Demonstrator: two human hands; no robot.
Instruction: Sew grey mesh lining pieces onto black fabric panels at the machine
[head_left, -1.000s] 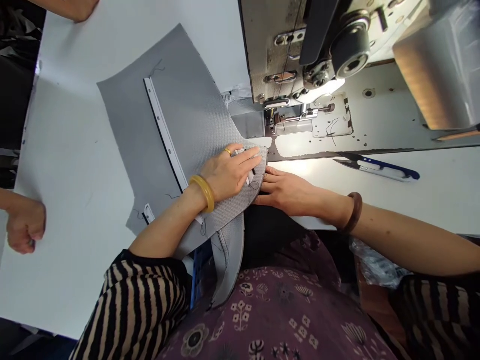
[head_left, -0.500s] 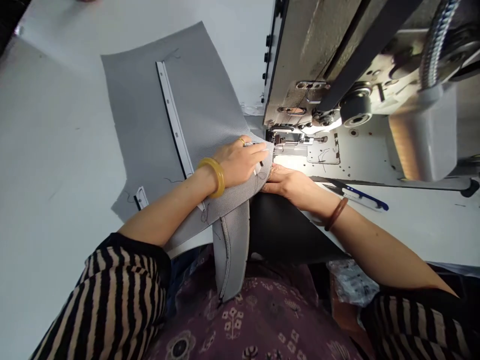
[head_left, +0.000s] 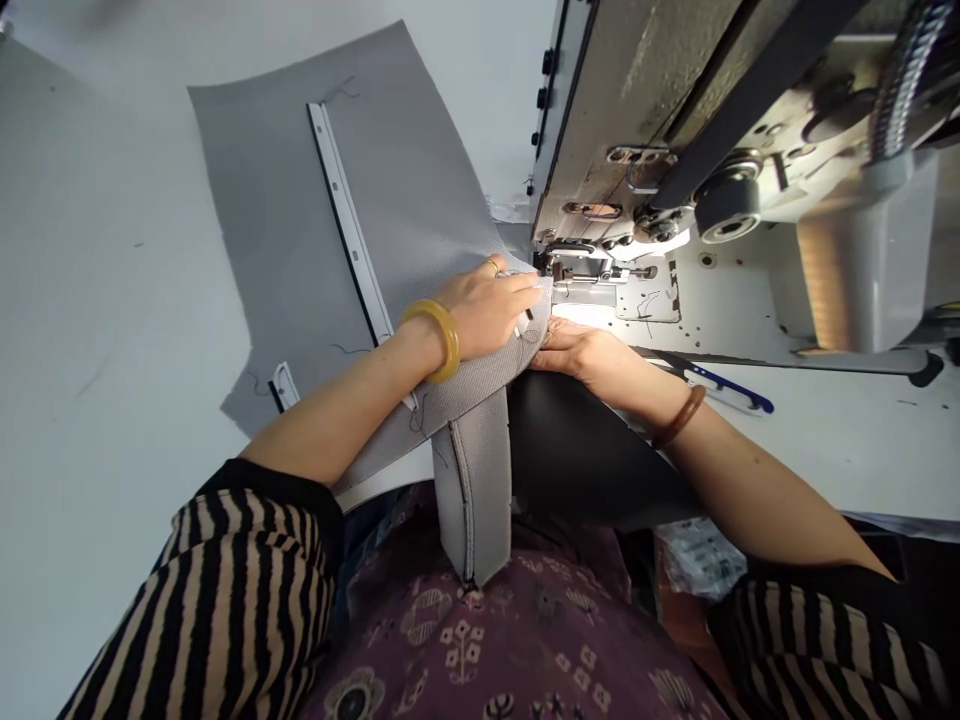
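Observation:
A large grey fabric panel [head_left: 262,200] lies on the table, its right edge at the needle area of the sewing machine [head_left: 577,265]. My left hand [head_left: 484,310] rests flat on the panel, fingers stretched towards the machine. At the panel's curved edge, my right hand [head_left: 585,355] pinches the material, some fingertips hidden under it. A narrow grey strip with a stitched seam [head_left: 484,480] hangs from beneath the panel towards my lap. Black material [head_left: 585,450] spreads below my right hand. A white perforated strip [head_left: 349,230] lies along the panel, with loose threads at its ends.
Thread snips with a blue handle [head_left: 724,388] lie right of my right hand. The machine head and its lamp [head_left: 862,260] overhang the upper right. A short white strip [head_left: 283,388] sits by my left forearm. Clear plastic [head_left: 701,560] shows below the table edge.
The view has shifted slightly. The hanging grey strip has turned and swung a little to the right. Both hands keep their places on the fabric near the needle.

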